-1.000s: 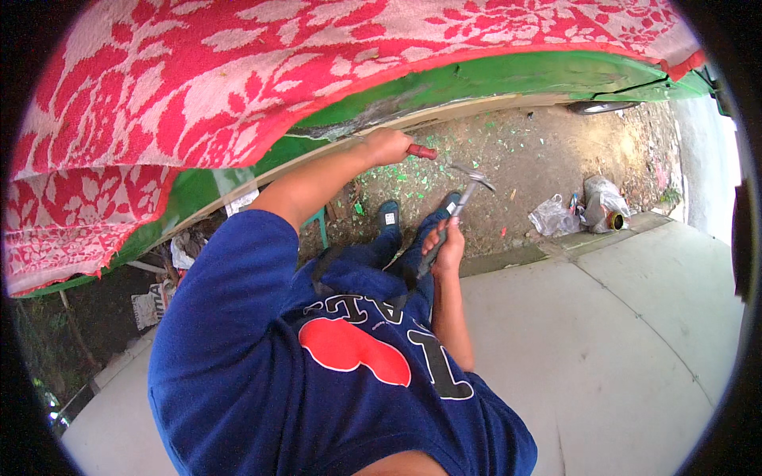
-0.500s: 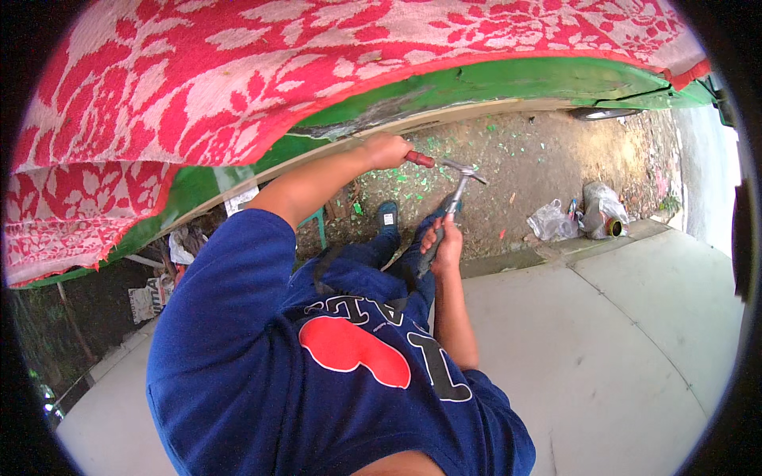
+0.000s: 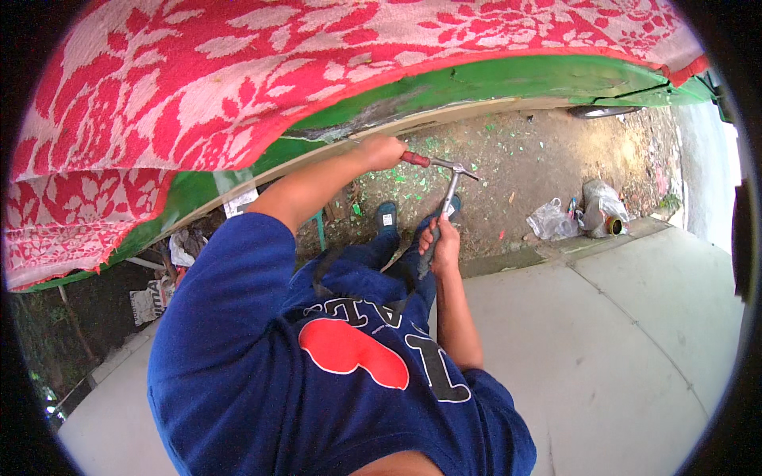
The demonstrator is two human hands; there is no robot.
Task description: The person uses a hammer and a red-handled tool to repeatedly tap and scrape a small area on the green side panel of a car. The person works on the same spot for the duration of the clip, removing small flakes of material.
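Note:
My left hand (image 3: 382, 152) is closed around a red-handled tool (image 3: 415, 159), reaching to the lower edge of a damaged green panel (image 3: 508, 78). The tool's working end is hidden by the hand, so I cannot tell whether it is a chisel or a screwdriver. In my right hand (image 3: 444, 244) is a hammer (image 3: 451, 190) with a metal shaft and a dark grip. Its head lies at the butt of the red handle and appears to touch it. Grey scraped patches and a pale strip (image 3: 444, 113) run along the panel's edge.
A red and pink patterned cloth (image 3: 262, 71) drapes over the panel. Green chips litter the dirt ground (image 3: 476, 182) around my shoes (image 3: 386, 216). Plastic bags (image 3: 553, 220) and an open can (image 3: 614, 225) stand at right, beside pale concrete paving (image 3: 571, 341). A wheel (image 3: 599, 113) shows beyond.
The hammer head has swung slightly left and down, from apart to the butt of the red handle. My left hand has barely moved.

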